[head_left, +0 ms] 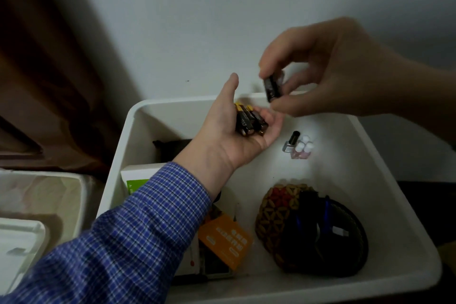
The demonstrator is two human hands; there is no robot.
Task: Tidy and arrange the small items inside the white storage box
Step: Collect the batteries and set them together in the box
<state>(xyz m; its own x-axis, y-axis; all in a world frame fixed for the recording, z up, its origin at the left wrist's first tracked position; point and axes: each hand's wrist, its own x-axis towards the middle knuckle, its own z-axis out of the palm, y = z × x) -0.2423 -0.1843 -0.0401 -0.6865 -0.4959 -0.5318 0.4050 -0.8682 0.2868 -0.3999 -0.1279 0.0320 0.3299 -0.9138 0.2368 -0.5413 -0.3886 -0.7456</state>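
The white storage box (385,145) fills the lower middle of the head view. My left hand (237,131) is held palm up over its far end, and several black-and-gold batteries (249,121) lie in the cupped palm. My right hand (328,69) hovers just above and to the right, pinching one more black battery (272,87) between thumb and fingertips. On the box floor stand small nail polish bottles (299,147). A round woven patterned item (278,210) lies near the front, partly under a black coiled cable (333,234).
An orange card (225,237), a white and green packet (138,177) and a dark flat item (172,145) lie along the box's left side, partly hidden by my sleeve. A second white bin (42,200) stands at left. A brown curtain (37,69) hangs behind.
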